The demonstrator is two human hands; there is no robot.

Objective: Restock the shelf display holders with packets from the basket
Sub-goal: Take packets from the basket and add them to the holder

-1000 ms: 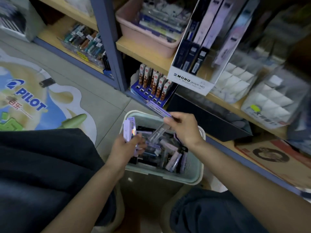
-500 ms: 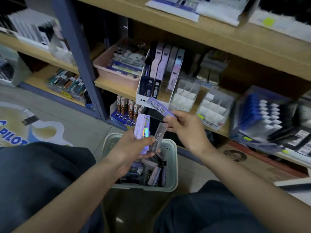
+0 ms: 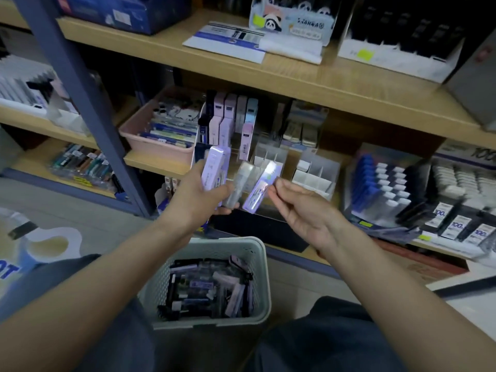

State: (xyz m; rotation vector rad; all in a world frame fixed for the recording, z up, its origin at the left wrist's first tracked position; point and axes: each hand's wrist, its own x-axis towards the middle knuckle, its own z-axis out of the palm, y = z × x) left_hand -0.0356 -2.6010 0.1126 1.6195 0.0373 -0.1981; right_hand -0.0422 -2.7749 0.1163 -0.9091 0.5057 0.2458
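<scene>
Three packets are in hand, all held up in front of the middle shelf [image 3: 157, 163] and above the basket [image 3: 257, 260].

Left grip [image 3: 198, 196] holds two. A lilac packet [image 3: 213, 170] stands upright against the palm, and a clear grey packet [image 3: 239, 183] sits just right of it with the thumb across its low end.

Right grip [image 3: 303, 213] is narrow. Thumb and forefinger pinch the right edge of a second lilac packet [image 3: 261, 189], and the other fingers are loosely curled. That packet leans over, its low end just beside the clear one. Can't tell if they touch, too much motion blur.

The basket is pale grey with perforated walls. It sits on the floor, near centre, between the knees and below both hands. The loose packets [image 3: 209, 287] inside are black and lilac, jumbled.

Far side: a tiered display holder [image 3: 226, 122] stands on the middle shelf, right behind the left grip, with pink and lilac packets standing in rows. Just right of it is a white divided holder [image 3: 271, 157], then another [image 3: 314, 174]. A pink tray [image 3: 158, 149] sits left of the display and a blue shelf post [image 3: 80, 103] is further left. Blue-capped stock [image 3: 373, 181] is on the right of the same shelf.
</scene>
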